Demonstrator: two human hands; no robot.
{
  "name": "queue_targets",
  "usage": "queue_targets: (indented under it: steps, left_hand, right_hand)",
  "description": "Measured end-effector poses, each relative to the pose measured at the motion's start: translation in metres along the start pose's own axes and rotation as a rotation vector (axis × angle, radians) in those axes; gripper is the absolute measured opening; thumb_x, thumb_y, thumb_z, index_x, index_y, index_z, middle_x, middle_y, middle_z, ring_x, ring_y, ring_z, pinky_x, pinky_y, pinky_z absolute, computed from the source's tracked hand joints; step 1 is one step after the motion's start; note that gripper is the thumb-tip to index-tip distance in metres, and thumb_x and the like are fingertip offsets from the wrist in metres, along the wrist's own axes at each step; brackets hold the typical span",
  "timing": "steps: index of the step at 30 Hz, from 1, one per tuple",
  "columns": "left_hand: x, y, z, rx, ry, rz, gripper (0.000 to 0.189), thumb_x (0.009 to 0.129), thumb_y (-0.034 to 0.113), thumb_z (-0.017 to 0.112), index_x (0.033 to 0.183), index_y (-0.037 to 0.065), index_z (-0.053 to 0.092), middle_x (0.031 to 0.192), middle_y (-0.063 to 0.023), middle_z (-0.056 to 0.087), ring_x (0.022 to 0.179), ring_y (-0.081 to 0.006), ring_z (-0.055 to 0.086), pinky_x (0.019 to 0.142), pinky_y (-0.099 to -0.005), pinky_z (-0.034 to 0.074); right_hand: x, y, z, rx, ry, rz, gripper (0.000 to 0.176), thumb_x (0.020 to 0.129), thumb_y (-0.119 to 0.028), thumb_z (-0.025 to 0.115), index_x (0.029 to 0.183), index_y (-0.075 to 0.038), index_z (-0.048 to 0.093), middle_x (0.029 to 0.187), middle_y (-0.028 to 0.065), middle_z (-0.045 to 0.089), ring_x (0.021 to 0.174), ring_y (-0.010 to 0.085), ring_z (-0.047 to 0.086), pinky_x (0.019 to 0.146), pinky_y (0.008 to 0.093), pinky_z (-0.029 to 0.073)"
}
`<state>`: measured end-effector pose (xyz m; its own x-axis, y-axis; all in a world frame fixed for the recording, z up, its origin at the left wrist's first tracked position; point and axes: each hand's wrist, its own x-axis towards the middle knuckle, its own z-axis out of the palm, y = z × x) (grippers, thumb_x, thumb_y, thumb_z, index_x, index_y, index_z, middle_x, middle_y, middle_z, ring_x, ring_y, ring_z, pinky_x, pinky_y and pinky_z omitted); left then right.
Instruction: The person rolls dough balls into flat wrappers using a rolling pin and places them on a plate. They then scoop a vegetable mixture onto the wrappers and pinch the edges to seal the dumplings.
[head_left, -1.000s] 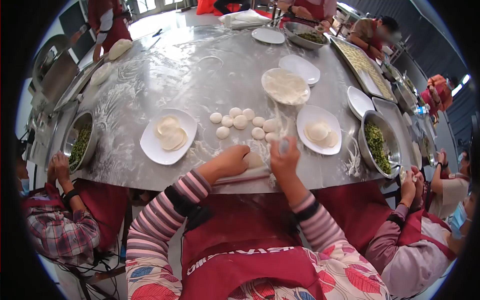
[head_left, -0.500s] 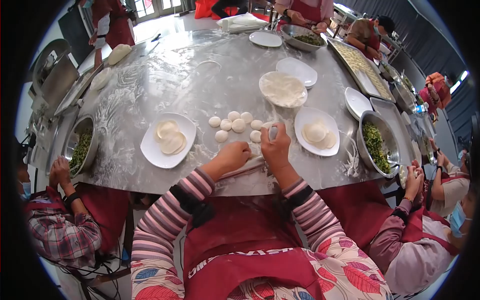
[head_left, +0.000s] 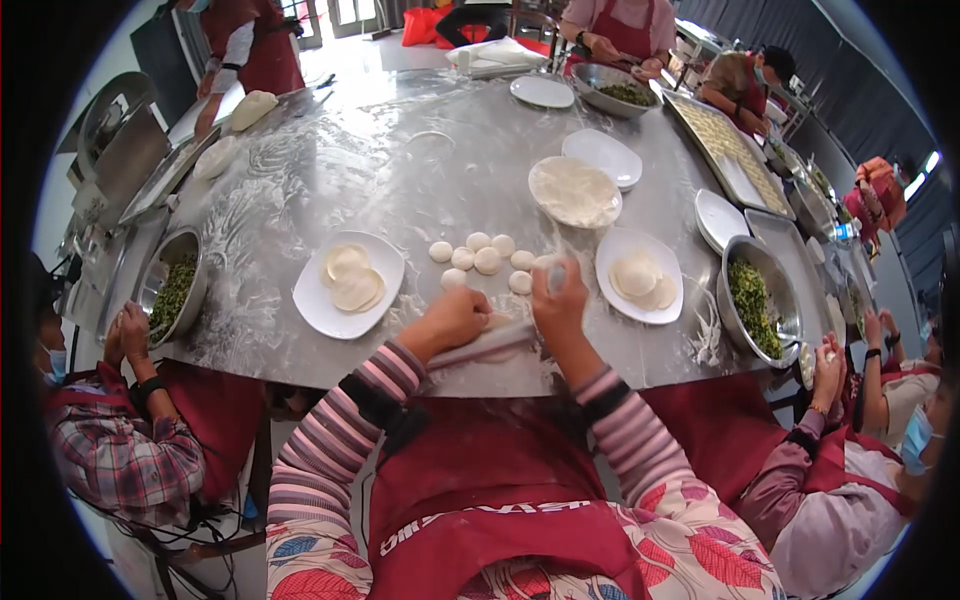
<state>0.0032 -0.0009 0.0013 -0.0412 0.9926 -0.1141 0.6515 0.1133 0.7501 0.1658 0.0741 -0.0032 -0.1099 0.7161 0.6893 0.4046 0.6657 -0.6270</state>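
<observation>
My right hand (head_left: 562, 305) is closed around one end of a pale rod that looks like a rolling pin (head_left: 488, 346); motion blurs it. My left hand (head_left: 455, 320) pinches a piece of dough (head_left: 496, 322), mostly hidden by the fingers, just beyond the pin. Past both hands lie several small dough pieces (head_left: 487, 261) in a loose cluster. On my left, a white plate (head_left: 312, 312) carries thin dough rounds (head_left: 352, 280). Another white plate (head_left: 660, 312) with stacked dough rounds (head_left: 641, 280) stands close to my right hand.
Farther out are a plate of flour (head_left: 575, 190) and an overlapping white plate (head_left: 610, 158). Metal bowls of green filling stand left (head_left: 198, 290) and right (head_left: 787, 305). A tray of rows of pale pieces (head_left: 722, 140) lies far right. Several people work around the floured steel table (head_left: 350, 150).
My right hand moves slightly right and nearer, and the pin shows more between my hands. My left hand stays on the dough. The whole view shifts a little.
</observation>
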Motion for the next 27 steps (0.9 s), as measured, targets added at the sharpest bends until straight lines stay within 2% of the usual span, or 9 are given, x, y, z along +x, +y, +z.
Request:
queue_targets:
  steps: [6,7,10,13,17,18,21,24,27]
  left_hand:
    - [-0.023,-0.022,-0.026,-0.052,0.0,0.085,0.018,0.076,0.013,0.058,0.087,-0.001,0.062,0.075,-0.0137,0.062,0.072,-0.02,0.058,0.068,-0.0327,0.046]
    - [-0.032,-0.022,-0.049,-0.031,0.013,0.047,0.018,0.076,0.013,0.058,0.086,-0.001,0.062,0.075,-0.0128,0.062,0.072,-0.0185,0.058,0.067,-0.0312,0.046]
    - [-0.041,-0.075,-0.115,0.04,0.27,0.043,0.016,0.075,0.012,0.059,0.083,-0.002,0.062,0.076,-0.0161,0.063,0.07,-0.0223,0.061,0.064,-0.0337,0.047]
    - [-0.052,-0.076,-0.148,0.229,0.529,-0.19,0.015,0.075,0.014,0.059,0.081,0.0,0.063,0.081,-0.0163,0.063,0.076,-0.0284,0.061,0.069,-0.0362,0.047]
    - [-0.028,-0.064,-0.119,0.079,0.383,0.033,0.015,0.073,0.014,0.059,0.078,0.001,0.064,0.077,-0.0163,0.063,0.073,-0.0275,0.061,0.068,-0.0356,0.047]
    - [-0.016,-0.059,-0.101,0.071,0.31,0.122,0.014,0.075,0.011,0.06,0.081,-0.002,0.063,0.073,-0.013,0.063,0.07,-0.0171,0.06,0.065,-0.0294,0.047]
    - [0.011,-0.029,-0.055,0.132,0.251,0.005,0.018,0.074,0.017,0.063,0.078,-0.001,0.063,0.075,-0.0164,0.062,0.072,-0.0251,0.061,0.066,-0.0343,0.048]
    - [0.025,-0.011,-0.029,0.402,0.422,-0.104,0.022,0.072,0.022,0.065,0.075,0.001,0.059,0.075,-0.0162,0.06,0.078,-0.034,0.058,0.069,-0.0424,0.046]
    - [0.024,-0.01,-0.012,0.294,0.283,-0.012,0.022,0.07,0.019,0.067,0.077,0.0,0.057,0.072,-0.0144,0.06,0.072,-0.0287,0.06,0.064,-0.0378,0.047]
  right_hand:
    - [-0.058,-0.02,-0.059,-0.056,0.004,-0.117,0.024,0.074,-0.006,0.066,0.089,-0.003,0.047,0.068,0.0138,0.054,0.054,0.0304,0.055,0.05,0.0372,0.043]
    - [-0.061,-0.024,-0.062,0.031,-0.014,0.009,0.024,0.074,-0.005,0.066,0.088,-0.003,0.047,0.068,0.0131,0.053,0.054,0.0286,0.055,0.05,0.0356,0.043]
    - [-0.057,-0.024,-0.061,0.109,-0.027,0.119,0.023,0.075,-0.005,0.066,0.087,-0.003,0.047,0.067,0.0121,0.053,0.055,0.0265,0.054,0.052,0.0334,0.043]
    - [-0.054,-0.02,-0.057,0.097,-0.015,0.095,0.022,0.076,-0.005,0.066,0.087,-0.003,0.046,0.066,0.0117,0.053,0.055,0.0262,0.054,0.053,0.0327,0.044]
    - [-0.052,-0.027,-0.059,0.08,-0.016,0.072,0.022,0.076,-0.005,0.066,0.087,-0.003,0.047,0.066,0.0118,0.054,0.055,0.0267,0.055,0.053,0.0327,0.044]
    - [-0.051,-0.028,-0.06,0.067,-0.012,0.072,0.022,0.076,-0.005,0.066,0.087,-0.003,0.047,0.066,0.0118,0.054,0.055,0.0267,0.055,0.053,0.0327,0.044]
    - [-0.054,-0.032,-0.064,0.051,-0.002,0.047,0.022,0.075,-0.004,0.066,0.087,-0.004,0.047,0.066,0.0117,0.054,0.054,0.0271,0.055,0.051,0.0327,0.043]
    - [-0.055,-0.032,-0.064,0.067,0.016,0.01,0.023,0.074,-0.004,0.067,0.087,-0.004,0.047,0.066,0.0115,0.054,0.053,0.028,0.056,0.05,0.0332,0.043]
    - [-0.058,-0.03,-0.068,0.05,-0.006,0.054,0.024,0.074,-0.004,0.067,0.087,-0.004,0.047,0.066,0.0115,0.054,0.054,0.0284,0.056,0.049,0.0337,0.043]
